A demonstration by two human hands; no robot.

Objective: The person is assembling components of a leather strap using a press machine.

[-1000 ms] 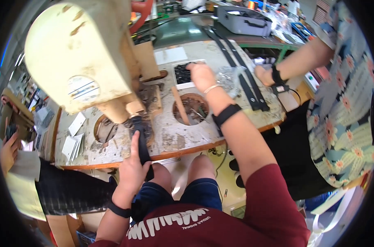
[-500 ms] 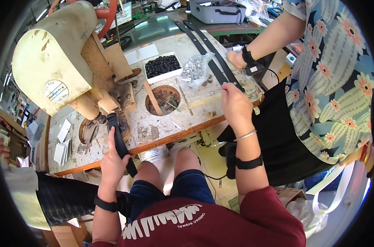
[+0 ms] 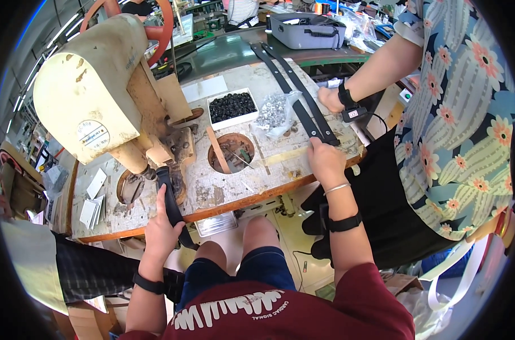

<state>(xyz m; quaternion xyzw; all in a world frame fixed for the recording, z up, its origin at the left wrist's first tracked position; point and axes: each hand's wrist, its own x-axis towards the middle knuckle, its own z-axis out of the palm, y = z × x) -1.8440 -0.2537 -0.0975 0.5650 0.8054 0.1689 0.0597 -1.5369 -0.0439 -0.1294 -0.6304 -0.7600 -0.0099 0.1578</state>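
Note:
A black strap (image 3: 172,207) runs from beneath the head of a cream press machine (image 3: 79,93) down past the table's front edge. My left hand (image 3: 162,232) holds this strap, index finger stretched along it and thumb at its other side. Two more black straps (image 3: 294,85) with metal snaps lie side by side toward the table's right end. At their near ends rests my right hand (image 3: 326,164), its fingers bent together over the end of the left one; the fingertips are partly hidden.
Between machine and straps stand a white box of small black parts (image 3: 233,107) and a clear bag of silver parts (image 3: 273,115). A round hole (image 3: 230,154) in the worn table (image 3: 209,195) holds scraps. White cards (image 3: 92,213) lie at left. Another person's hand (image 3: 330,99) rests at the right.
The whole view has shifted, so table and machine appear lower and farther right. Both hands keep nearly the same places, and the held strap's free end hangs slightly differently.

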